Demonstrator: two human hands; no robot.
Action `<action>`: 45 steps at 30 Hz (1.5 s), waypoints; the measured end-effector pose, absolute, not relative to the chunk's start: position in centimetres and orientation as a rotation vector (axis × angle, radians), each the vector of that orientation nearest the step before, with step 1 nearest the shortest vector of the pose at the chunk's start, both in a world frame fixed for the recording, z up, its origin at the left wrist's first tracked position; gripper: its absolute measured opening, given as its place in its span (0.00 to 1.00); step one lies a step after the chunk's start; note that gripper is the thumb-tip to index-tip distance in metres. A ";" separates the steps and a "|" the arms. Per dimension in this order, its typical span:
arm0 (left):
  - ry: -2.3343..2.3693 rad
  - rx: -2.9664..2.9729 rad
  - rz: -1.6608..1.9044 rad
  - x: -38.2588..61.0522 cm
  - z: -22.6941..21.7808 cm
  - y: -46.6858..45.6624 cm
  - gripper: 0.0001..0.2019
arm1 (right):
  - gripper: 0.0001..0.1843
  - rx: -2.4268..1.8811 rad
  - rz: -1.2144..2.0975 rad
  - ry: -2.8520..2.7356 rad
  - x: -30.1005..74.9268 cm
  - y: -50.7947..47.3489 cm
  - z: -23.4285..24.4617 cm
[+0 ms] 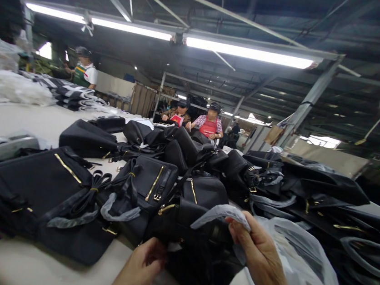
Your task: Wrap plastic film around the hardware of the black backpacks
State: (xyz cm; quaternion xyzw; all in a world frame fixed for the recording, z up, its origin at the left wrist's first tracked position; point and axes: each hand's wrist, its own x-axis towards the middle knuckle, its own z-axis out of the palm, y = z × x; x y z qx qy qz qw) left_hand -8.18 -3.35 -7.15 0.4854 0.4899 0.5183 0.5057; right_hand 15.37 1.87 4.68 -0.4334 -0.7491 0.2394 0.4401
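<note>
Head camera, looking forward and down across a long pale work table (25, 265) in a factory hall: the wearer's two bare hands work at a black handbag (186, 233) that stands at the table's near edge, directly in front of the body. The left hand (143, 263) is curled closed against the bag's lower edge, its fingertips tucked out of sight under the dark material. The right hand (261, 251) pinches a fold of a clear plastic bag (302, 269) between thumb and fingers, and the film's leading edge lies draped over the top of the handbag, beside its gold clasp. The rest of the plastic spills down to the right of that wrist.

Behind the held bag, a heap of black handbags (208, 158) with gold zips and loose straps covers the middle of the table and runs away to the right. A large flat bag (41, 180) with one slanting gold zip lies to the left, its straps touching a smaller bag with two zips (151, 181).

At the far end of the table, two seated people (209, 122) in red aprons bend over their own work. A third person (84, 73) stands well apart at the far left, near stacks of white material (11, 85). Strip lights (248, 53) glare from the steel roof frame overhead.
</note>
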 end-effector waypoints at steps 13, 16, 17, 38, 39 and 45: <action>1.316 1.259 1.421 -8.1 -5.3 -4.8 0.04 | 0.21 -1.068 0.655 -1.943 16.0 1.4 5.0; 1.289 1.306 1.471 -8.1 -4.5 -4.9 0.07 | 0.19 -1.067 0.723 -2.090 16.5 1.0 6.7; 1.285 1.322 1.473 -8.2 -4.3 -4.7 0.08 | 0.19 -1.059 0.731 -2.133 16.6 0.8 7.5; 0.863 1.359 1.501 -8.4 2.9 6.0 0.27 | 0.36 -0.585 1.799 -1.270 9.9 0.2 16.5; 0.887 1.345 1.533 -9.1 3.4 5.5 0.25 | 0.37 -0.577 1.810 -1.280 9.6 -0.1 16.2; 1.179 1.539 1.634 -13.6 6.6 -2.0 0.12 | 0.36 -0.499 1.889 -1.280 6.3 0.3 12.7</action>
